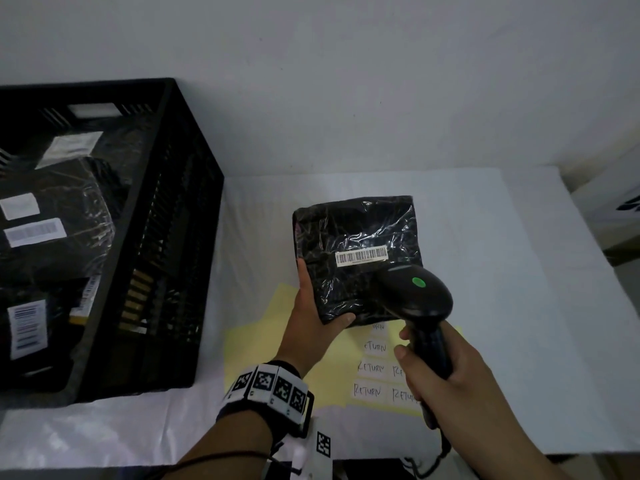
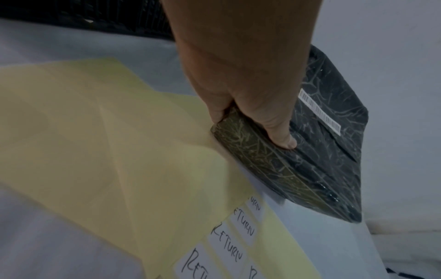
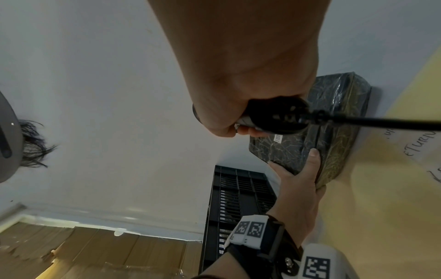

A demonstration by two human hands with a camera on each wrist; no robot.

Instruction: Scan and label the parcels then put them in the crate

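A black plastic-wrapped parcel (image 1: 356, 244) with a white barcode sticker (image 1: 361, 256) is tilted up over the table. My left hand (image 1: 320, 311) grips its near left corner, thumb on top (image 2: 284, 136). My right hand (image 1: 436, 362) grips the handle of a black barcode scanner (image 1: 415, 296), whose head with a green light points at the barcode from just below it. In the right wrist view the scanner's base (image 3: 279, 117) and cable hide part of the parcel (image 3: 334, 122). A yellow sheet (image 1: 277, 341) holds several white "RETURN" labels (image 1: 372, 368). The black crate (image 1: 166, 237) stands at the left.
Several wrapped parcels with barcode stickers (image 1: 52, 220) lie inside the crate. A white cloth covers the table (image 1: 519, 306). The white wall rises behind. The table's right edge and a box (image 1: 620, 216) are at the far right. The scanner cable (image 1: 433, 459) trails off the near edge.
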